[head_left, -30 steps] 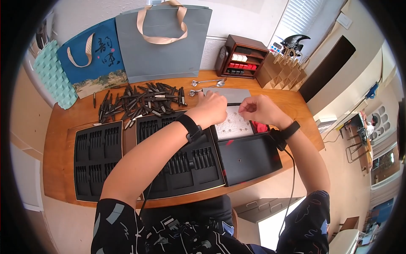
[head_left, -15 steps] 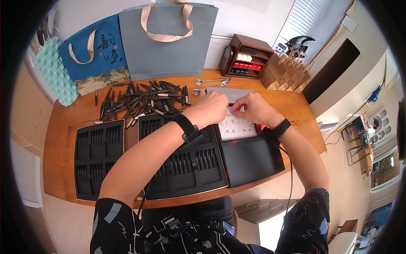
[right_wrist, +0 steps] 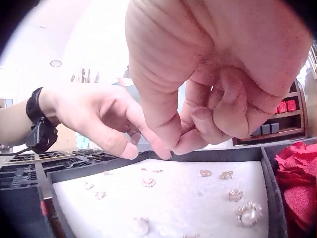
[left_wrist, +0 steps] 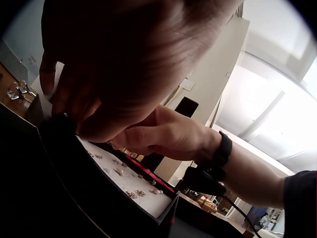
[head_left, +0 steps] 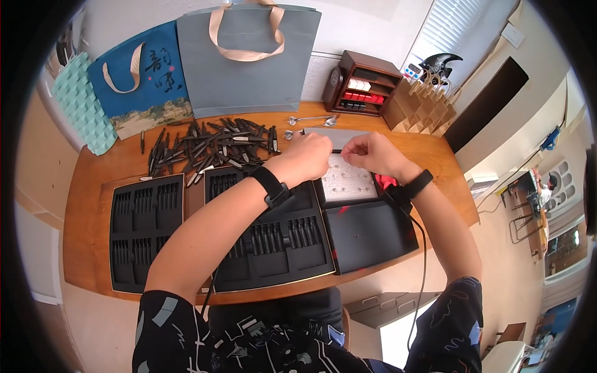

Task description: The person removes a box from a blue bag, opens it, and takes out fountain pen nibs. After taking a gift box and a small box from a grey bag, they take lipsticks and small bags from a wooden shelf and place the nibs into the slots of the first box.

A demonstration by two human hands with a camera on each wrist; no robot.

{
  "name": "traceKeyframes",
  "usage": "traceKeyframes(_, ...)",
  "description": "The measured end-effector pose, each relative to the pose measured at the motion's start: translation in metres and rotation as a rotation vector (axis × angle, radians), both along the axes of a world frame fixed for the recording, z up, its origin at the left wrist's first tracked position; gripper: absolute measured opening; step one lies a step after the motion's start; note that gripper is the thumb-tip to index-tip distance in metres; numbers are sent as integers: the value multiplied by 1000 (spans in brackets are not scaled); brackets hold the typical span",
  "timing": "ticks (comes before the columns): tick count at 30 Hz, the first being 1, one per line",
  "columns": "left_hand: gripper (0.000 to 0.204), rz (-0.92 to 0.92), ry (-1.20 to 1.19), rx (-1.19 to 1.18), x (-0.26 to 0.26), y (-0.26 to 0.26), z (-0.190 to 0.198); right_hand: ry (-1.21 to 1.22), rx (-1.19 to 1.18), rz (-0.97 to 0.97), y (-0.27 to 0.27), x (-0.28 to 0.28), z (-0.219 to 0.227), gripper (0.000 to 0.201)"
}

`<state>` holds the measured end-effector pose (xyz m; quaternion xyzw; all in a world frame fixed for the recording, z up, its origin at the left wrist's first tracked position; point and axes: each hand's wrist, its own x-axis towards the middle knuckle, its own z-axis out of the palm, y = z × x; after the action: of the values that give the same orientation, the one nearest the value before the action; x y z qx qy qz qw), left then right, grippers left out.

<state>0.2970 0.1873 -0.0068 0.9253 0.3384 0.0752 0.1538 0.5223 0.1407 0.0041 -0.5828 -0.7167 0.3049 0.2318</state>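
A shallow black box holds a white pad (head_left: 345, 186) with several small pearl and metal jewellery pieces (right_wrist: 247, 214) on it. My left hand (head_left: 306, 156) is over the box's back left part; in the right wrist view its thumb and forefinger (right_wrist: 161, 148) are apart, and nothing shows between them. My right hand (head_left: 376, 155) is above the pad's back right part, its fingers curled and the thumb and forefinger tips together. Nothing can be made out in that pinch. The fingertips of both hands come close in the right wrist view.
Red fabric flowers (right_wrist: 299, 196) fill the compartment right of the pad. A black lid or tray (head_left: 373, 239) lies in front, slotted black trays (head_left: 146, 214) to the left. Behind are heaped dark pen-like pieces (head_left: 211, 146), silver utensils (head_left: 320, 122), a grey bag (head_left: 249, 81) and a small wooden shelf (head_left: 364, 81).
The right hand has moved left from over the pad's right side, closer to the left hand, then drawn slightly back. The left hand has barely shifted. The head view has moved slightly.
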Motion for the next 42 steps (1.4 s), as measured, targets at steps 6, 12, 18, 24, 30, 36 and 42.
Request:
traceKeyframes(6,35,-6,18,11,0,3,-1,-197,-8,-53,7,-12,3,16)
traceKeyframes(12,39,-31,-42,28,-3,0,2,-390,263,-31,-3,-26,-7,12)
traceKeyframes(18,43,-41,-73,44,-6,4,2,-392,401,14,-20,-26,-6,9)
traceKeyframes(24,44,-34,-170,-1,-8,6,1,-392,465,-9,-36,-29,-5,8)
traceKeyframes(30,35,-8,-247,-33,-6,1,2,-216,322,-101,-48,-34,12,10)
traceKeyframes(36,29,84,-222,5,0,6,1,-293,219,-66,-29,-23,16,14)
traceKeyframes(42,32,21,-238,27,0,10,-12,-381,281,4,-6,-23,-6,12)
